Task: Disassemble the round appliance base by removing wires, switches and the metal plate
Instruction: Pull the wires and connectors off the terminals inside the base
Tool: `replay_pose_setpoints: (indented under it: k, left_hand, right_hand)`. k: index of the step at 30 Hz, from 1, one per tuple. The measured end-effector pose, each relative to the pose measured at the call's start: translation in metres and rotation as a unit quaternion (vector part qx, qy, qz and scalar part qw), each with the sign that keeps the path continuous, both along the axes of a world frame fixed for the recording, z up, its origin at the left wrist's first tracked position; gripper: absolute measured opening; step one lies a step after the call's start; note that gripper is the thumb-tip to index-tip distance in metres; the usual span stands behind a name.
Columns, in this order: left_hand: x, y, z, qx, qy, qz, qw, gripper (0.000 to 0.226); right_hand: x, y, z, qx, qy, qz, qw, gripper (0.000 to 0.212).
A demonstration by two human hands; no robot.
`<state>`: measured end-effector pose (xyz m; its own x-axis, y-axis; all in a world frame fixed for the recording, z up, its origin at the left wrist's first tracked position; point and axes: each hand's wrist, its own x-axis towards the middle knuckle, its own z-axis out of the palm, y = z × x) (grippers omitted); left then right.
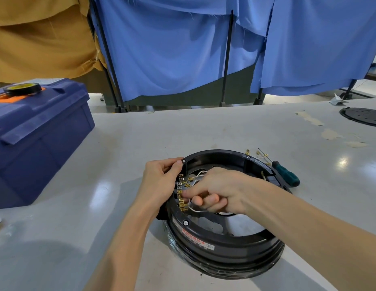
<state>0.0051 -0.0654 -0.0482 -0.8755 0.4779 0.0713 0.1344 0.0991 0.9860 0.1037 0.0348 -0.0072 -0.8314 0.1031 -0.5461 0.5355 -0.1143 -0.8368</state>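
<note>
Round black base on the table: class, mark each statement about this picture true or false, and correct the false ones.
1. The left hand grips the rim of the base. True.
2. The right hand holds the screwdriver. False: the screwdriver lies on the table beyond the base; the right fingers pinch at the wires inside.
3. A roll of tape sits on the blue toolbox. True.
4. The toolbox is right of the base. False: it is left.
5. Brass terminals line the inner wall near the left hand. True.
</note>
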Motion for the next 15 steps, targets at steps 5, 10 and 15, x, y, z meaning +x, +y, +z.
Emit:
replay_pose_setpoints:
  k: [5, 10, 15]
  left_hand:
    - [-0.0022, -0.0032, -0.0013, 0.005, -0.001, -0.017, 1.000, 0.018]
    - [-0.0050, -0.0042, -0.0014, 0.009, -0.009, -0.026, 1.000, 0.012]
    - [-0.0055, -0.0047, -0.0008, 0.006, -0.011, -0.031, 0.999, 0.014]
  right_hand:
    - [0.0001, -0.0038, -0.0015, -0.032, -0.009, -0.012, 0.999, 0.026]
    - [-0.0010, -0.0050, -0.0009, -0.047, -0.014, -0.036, 0.998, 0.028]
    - [0.0014, -0.0017, -0.0018, -0.065, -0.023, -0.059, 0.996, 0.025]
